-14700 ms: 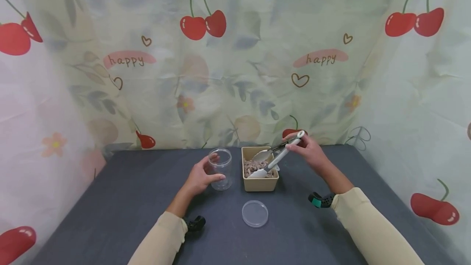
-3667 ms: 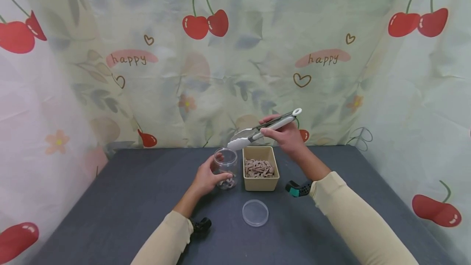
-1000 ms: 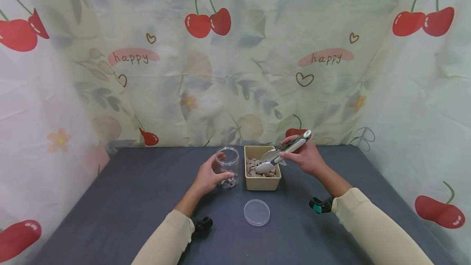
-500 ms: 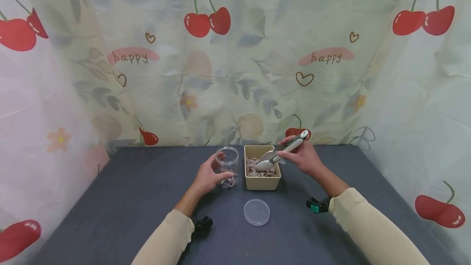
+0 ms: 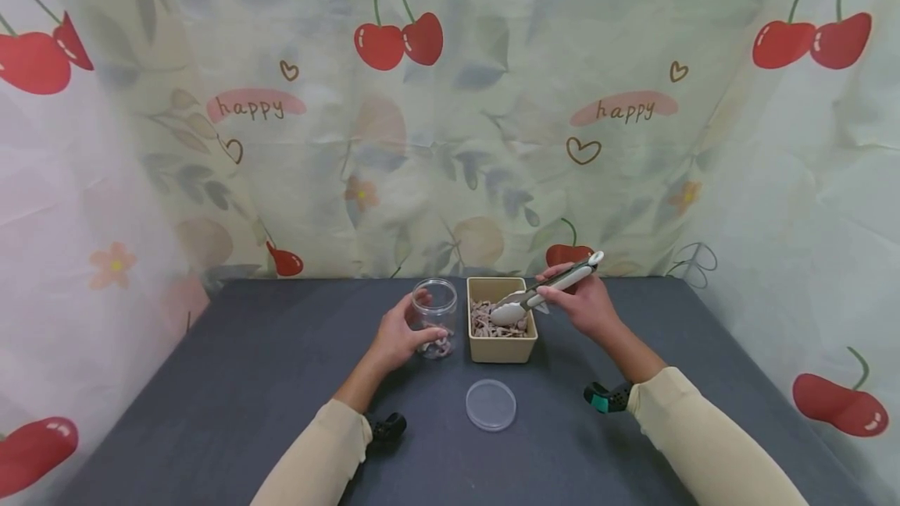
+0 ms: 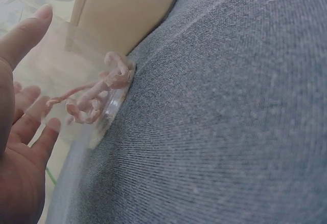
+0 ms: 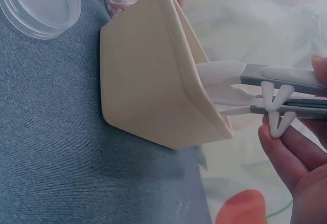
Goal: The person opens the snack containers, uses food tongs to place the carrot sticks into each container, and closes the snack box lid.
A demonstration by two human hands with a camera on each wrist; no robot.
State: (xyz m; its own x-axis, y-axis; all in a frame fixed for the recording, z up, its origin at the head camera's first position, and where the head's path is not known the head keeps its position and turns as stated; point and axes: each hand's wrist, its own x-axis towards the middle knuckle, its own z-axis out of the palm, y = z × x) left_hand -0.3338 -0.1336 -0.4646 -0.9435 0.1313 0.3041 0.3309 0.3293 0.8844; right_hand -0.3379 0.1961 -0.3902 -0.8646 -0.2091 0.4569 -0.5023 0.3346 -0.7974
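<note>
My left hand [image 5: 395, 338] holds a clear plastic jar [image 5: 436, 304] upright on the table, thumb in front and fingers behind. Several pinkish-grey, curled strips [image 6: 97, 93] lie at the jar's bottom, seen best in the left wrist view. Just right of the jar stands a beige rectangular box [image 5: 501, 350], part filled with more such strips [image 5: 483, 322]. My right hand [image 5: 589, 307] grips white-and-grey kitchen tongs [image 5: 566, 279] by the handles. Their white heads dip into the box, close together; the box wall hides the tips in the right wrist view.
A round clear lid [image 5: 491, 406] lies on the dark cloth-covered table [image 5: 281, 381] in front of the box. Behind the table hangs a curtain [image 5: 485, 178] printed with cherries, with further curtain at both sides.
Strips have come into the jar, bare 14.7 seconds ago. The tongs went over the jar, then back to the box. Their heads have since drawn together. The left hand stays round the jar.
</note>
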